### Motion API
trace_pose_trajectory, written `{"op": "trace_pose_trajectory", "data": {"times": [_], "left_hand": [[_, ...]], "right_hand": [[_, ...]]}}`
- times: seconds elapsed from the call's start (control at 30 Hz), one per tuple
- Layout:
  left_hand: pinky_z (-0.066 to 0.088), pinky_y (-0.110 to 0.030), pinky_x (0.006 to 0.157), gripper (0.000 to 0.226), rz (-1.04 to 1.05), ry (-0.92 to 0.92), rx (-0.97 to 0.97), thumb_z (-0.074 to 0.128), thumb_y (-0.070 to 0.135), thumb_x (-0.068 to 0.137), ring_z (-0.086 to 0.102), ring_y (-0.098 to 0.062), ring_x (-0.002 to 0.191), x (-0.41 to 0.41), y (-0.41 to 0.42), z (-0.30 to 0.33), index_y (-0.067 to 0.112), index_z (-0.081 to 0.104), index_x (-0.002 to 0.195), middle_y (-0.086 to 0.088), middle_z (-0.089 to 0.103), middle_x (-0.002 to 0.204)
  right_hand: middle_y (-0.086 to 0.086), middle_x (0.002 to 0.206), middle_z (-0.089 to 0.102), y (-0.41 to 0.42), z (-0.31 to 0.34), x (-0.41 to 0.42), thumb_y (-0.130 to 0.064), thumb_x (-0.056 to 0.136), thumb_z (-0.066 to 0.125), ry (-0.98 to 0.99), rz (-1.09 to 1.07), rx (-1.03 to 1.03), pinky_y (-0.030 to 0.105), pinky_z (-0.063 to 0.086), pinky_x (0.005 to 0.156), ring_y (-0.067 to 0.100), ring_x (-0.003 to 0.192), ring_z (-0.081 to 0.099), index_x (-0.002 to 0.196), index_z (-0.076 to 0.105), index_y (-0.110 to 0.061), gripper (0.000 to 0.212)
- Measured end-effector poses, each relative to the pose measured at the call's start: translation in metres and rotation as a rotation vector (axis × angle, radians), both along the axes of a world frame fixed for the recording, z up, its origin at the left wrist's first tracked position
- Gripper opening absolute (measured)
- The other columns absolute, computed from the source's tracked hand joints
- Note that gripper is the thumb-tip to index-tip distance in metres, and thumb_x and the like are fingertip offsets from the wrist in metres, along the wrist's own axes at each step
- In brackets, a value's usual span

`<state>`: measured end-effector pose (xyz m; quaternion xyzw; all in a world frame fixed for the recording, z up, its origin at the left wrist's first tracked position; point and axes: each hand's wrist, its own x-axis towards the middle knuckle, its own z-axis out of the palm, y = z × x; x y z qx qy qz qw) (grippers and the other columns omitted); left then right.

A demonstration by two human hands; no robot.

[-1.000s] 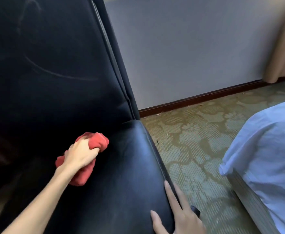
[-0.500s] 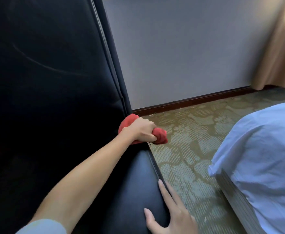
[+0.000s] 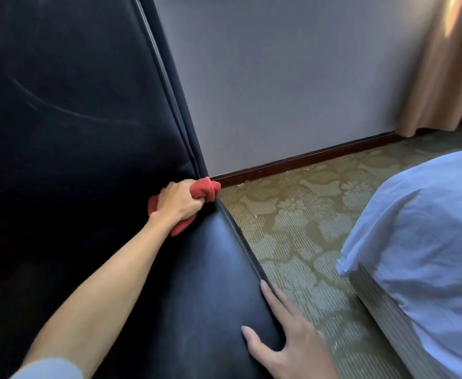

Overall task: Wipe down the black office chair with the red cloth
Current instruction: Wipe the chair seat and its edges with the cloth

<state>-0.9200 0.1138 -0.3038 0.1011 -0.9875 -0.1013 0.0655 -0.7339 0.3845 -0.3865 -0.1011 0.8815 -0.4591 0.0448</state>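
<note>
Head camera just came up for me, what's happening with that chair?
A person is wiping the black office chair. The left hand has a grip on the bunched red cloth, pressed into the crease where the backrest meets the seat, at the seat's right rear corner. The right hand rests flat, fingers straight, on the seat's front right edge. A bed with white sheets stands to the right on patterned carpet.

A bedroom: bed [image 3: 429, 242], patterned carpet [image 3: 292, 228], curtain [image 3: 448, 64].

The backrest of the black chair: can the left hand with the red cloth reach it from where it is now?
Probably yes. The left hand grips the red cloth in the crease where seat meets backrest, at the chair's right edge. Nothing stands between them; the right hand rests on the seat's edge, apart.
</note>
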Motion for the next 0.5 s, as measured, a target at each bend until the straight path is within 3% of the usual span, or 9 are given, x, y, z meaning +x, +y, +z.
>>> {"op": "trace_pose_trajectory", "data": {"times": [0.1,0.27,0.37,0.43,0.5], "left_hand": [[0.045,-0.046,0.100,0.055,0.011,-0.053,-0.096,0.052,0.044,0.072,0.060,-0.037,0.113,-0.006,0.008,-0.004,0.039,0.058,0.126,0.004,0.064,0.130],[0.045,-0.040,0.099,0.063,-0.548,-0.007,-0.089,0.053,0.042,0.069,0.061,-0.022,0.113,0.119,0.038,-0.013,0.039,0.059,0.132,0.020,0.053,0.143],[0.035,-0.033,0.108,0.066,-0.787,0.026,-0.084,0.067,0.042,0.074,0.049,-0.011,0.130,0.202,0.060,-0.020,0.036,0.055,0.138,0.021,0.042,0.151],[0.038,-0.035,0.107,0.066,-0.788,0.090,-0.048,0.070,0.039,0.074,0.049,-0.012,0.133,0.204,0.053,-0.024,0.035,0.056,0.138,0.020,0.042,0.152],[0.043,-0.040,0.104,0.064,-0.664,0.105,-0.043,0.064,0.036,0.071,0.055,-0.017,0.127,0.170,0.042,-0.023,0.035,0.058,0.135,0.019,0.046,0.149]], "right_hand": [[-0.044,0.149,0.021,0.000,0.005,-0.008,-0.085,0.052,0.036,0.011,0.039,0.014,0.012,0.033,0.101,-0.016,0.130,0.038,0.126,0.020,-0.077,0.077],[-0.040,0.150,0.025,0.004,0.002,-0.008,-0.082,0.057,0.042,0.027,0.054,-0.013,0.018,0.033,0.110,-0.011,0.135,0.037,0.142,0.031,-0.060,0.089],[-0.037,0.155,0.016,0.006,0.002,-0.006,-0.086,0.053,0.045,-0.018,0.120,0.011,0.021,0.031,0.111,-0.008,0.138,0.034,0.149,0.021,-0.054,0.104],[-0.035,0.158,0.007,0.010,0.001,-0.001,-0.103,0.045,0.038,-0.038,0.152,0.006,0.022,0.029,0.113,-0.007,0.142,0.028,0.152,0.012,-0.052,0.121],[-0.040,0.155,-0.001,0.020,-0.002,0.007,-0.100,0.049,0.043,-0.099,0.179,-0.020,0.018,0.023,0.110,-0.017,0.141,0.016,0.152,0.002,-0.053,0.120]]}}
